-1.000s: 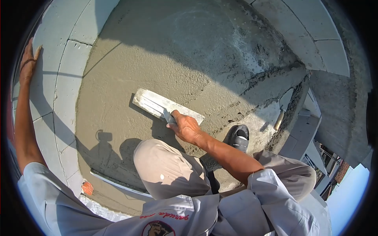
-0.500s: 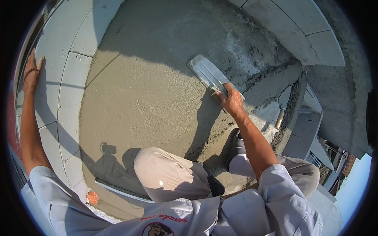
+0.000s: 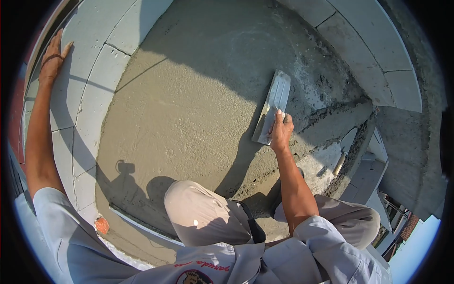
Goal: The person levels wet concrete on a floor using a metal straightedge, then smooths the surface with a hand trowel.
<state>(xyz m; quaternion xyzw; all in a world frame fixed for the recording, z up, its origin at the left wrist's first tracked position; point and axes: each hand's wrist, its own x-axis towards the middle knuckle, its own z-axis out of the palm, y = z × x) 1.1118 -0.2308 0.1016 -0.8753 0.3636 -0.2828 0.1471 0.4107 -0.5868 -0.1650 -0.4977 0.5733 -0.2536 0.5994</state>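
- Currently, I see the right hand [image 3: 282,130] clamped on a float [image 3: 277,92].
- Beneath it, wet mortar [image 3: 156,111]; rightward, a trowel [image 3: 339,163].
- Left hand [image 3: 53,61]: thumb and fingers apart, on pale blocks [image 3: 85,40].

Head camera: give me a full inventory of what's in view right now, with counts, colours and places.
Float: one, silvery grey, over the concrete, right of centre
Concrete floor: one, grey-brown, centre, partly shaded
Pointed trowel: one, grey blade, pale handle, right
Block walls: two, pale grey, left and upper right
Orange lump: one, lower left
Long strip: one, grey, left of the knee
Clutter: several, mixed, lower right, too small to name
Shirt: one, pale grey, red lettering, bottom
Trousers: one pair, beige, lower centre
Left hand: one, at the left wall
Right hand: one, gripping the float
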